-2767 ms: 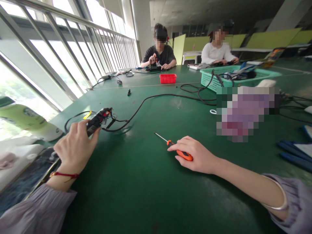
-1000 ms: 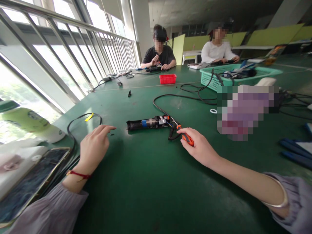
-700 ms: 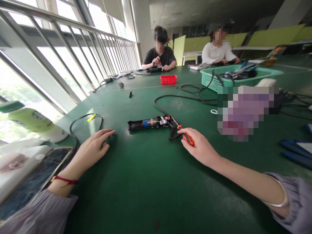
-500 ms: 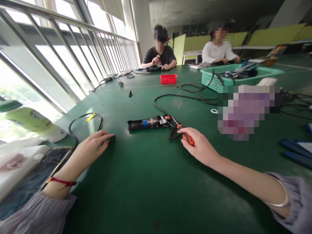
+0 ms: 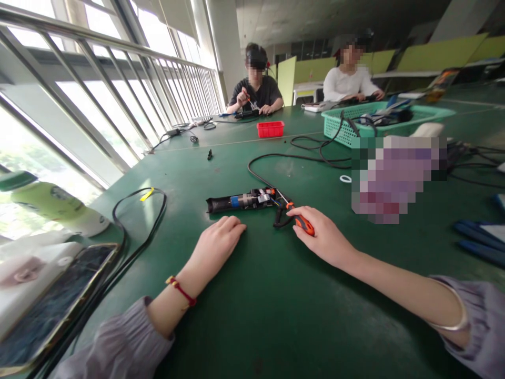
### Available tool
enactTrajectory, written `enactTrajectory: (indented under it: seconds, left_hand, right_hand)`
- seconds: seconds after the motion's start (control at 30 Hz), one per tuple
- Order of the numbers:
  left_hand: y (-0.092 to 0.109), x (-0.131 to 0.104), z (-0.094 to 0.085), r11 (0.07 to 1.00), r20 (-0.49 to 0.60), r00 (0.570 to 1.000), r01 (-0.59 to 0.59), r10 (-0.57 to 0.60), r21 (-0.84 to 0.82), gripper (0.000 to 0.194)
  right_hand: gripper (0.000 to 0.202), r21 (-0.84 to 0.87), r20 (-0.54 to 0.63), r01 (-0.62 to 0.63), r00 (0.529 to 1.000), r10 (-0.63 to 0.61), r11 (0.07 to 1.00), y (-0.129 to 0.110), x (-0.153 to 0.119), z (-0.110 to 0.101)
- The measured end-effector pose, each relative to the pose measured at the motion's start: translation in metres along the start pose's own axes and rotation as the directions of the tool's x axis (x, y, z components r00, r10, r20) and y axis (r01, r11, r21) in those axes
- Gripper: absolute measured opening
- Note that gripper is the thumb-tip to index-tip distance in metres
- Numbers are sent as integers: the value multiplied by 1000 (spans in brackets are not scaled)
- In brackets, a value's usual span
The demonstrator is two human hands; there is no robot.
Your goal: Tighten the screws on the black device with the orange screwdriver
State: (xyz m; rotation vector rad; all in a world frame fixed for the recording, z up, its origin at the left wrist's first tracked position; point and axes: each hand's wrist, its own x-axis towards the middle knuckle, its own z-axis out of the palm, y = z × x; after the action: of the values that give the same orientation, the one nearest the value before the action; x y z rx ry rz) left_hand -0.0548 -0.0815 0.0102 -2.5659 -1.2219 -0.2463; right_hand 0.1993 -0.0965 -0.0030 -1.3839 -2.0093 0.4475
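Observation:
My right hand (image 5: pixel 321 234) is closed round the orange and black handle of a screwdriver (image 5: pixel 304 223). The shaft slants up and left, its tip at the right end of an opened black cylindrical device (image 5: pixel 240 201). A blue band, a grey motor-like middle and thin wires show on this device, which lies on the green table. Just below it rests my left hand (image 5: pixel 221 237), fingers bent and together; whatever they may hold is hidden. A black cable runs back from the device's right end.
A phone (image 5: pixel 59 295), black cable loop (image 5: pixel 163 205) and green-capped bottle (image 5: pixel 51 202) are at left. Farther back are a small black part (image 5: pixel 210 155), red tray (image 5: pixel 270 129) and green basket (image 5: pixel 339 129). Blue-handled pliers (image 5: pixel 477 237) lie right. Two people sit opposite.
My left hand has moved right, from beside the cable loop to just below the device, and its fingers have curled. My right hand and the screwdriver have stayed in place.

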Motion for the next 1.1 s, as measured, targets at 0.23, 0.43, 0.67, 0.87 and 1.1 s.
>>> enactTrajectory:
  seconds: [0.23, 0.43, 0.67, 0.87, 1.1]
  left_hand:
    - [32, 58, 15, 996, 6, 998, -68, 68, -57, 16]
    - [22, 55, 22, 964, -56, 993, 83, -100, -251, 14]
    - [25, 54, 22, 967, -61, 977, 193, -205, -169, 16]
    - [27, 52, 20, 942, -63, 940, 332, -334, -41, 19]
    - [25, 52, 22, 950, -69, 952, 290, -299, -117, 14]
  right_hand:
    - [24, 33, -8, 24, 1000, -24, 999, 3, 0, 2]
    - [25, 45, 15, 19, 1000, -20, 999, 3, 0, -1]
    - [22, -16, 69, 96, 993, -95, 995, -3, -3, -6]
    - [19, -67, 152, 230, 964, -218, 971, -8, -8, -5]
    - [20, -94, 180, 306, 941, -286, 947, -5, -7, -3]
